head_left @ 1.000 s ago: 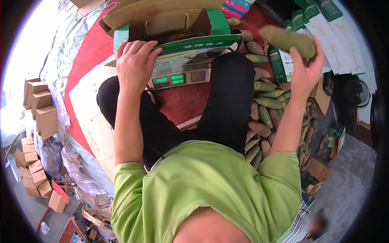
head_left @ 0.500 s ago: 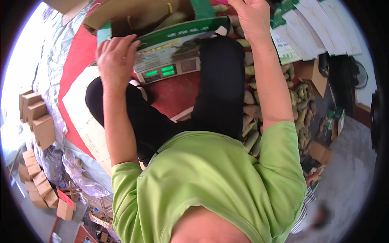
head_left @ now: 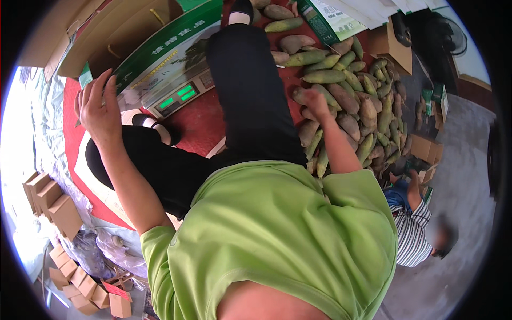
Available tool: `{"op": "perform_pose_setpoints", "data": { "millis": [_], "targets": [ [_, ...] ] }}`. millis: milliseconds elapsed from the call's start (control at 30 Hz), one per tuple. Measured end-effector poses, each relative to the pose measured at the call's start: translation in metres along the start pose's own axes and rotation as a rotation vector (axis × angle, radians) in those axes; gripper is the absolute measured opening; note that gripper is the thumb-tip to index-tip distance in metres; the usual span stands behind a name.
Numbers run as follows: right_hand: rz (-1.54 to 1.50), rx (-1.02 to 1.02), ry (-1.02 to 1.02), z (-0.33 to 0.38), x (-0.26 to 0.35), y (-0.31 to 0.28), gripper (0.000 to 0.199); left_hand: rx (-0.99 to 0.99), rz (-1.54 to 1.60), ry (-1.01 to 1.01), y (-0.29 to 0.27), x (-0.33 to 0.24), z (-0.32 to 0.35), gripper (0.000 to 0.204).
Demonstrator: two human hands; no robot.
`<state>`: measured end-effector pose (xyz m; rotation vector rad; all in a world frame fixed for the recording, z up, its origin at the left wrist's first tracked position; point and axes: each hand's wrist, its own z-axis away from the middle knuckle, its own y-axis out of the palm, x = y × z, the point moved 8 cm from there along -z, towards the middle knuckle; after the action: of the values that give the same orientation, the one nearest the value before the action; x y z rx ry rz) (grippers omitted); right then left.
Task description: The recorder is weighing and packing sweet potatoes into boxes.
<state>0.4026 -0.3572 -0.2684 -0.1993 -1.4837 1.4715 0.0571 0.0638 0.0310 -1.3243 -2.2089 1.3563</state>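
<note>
Root vegetables [head_left: 368, 109], green and brownish-pink, lie heaped on a red mat [head_left: 200, 128] to the right. The right hand [head_left: 318, 104] is over them, blurred; whether it grips one cannot be told. The left hand [head_left: 101, 112], fingers spread, holds nothing visible at the edge of the green carton [head_left: 168, 53]. Grasping round the thick middle would probably be steadiest. The carton's top is cut off, its bottom hidden.

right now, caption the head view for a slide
Left hand by a green carton near a lit scale, right hand at a pile of root vegetables.
</note>
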Motion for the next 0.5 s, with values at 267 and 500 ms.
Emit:
{"op": "perform_pose_setpoints", "data": {
  "millis": [267, 500],
  "targets": [
    [0.111, 0.138, 0.354, 0.105, -0.095, 0.054, 0.030, 0.006, 0.009, 0.019, -0.002, 0.009, 0.002, 0.017],
    [0.068, -0.264, 0.843, 0.109, -0.149, -0.013, 0.076, -0.072, 0.039, 0.034, -0.010, 0.010, 0.004, 0.013]
  ]
}}
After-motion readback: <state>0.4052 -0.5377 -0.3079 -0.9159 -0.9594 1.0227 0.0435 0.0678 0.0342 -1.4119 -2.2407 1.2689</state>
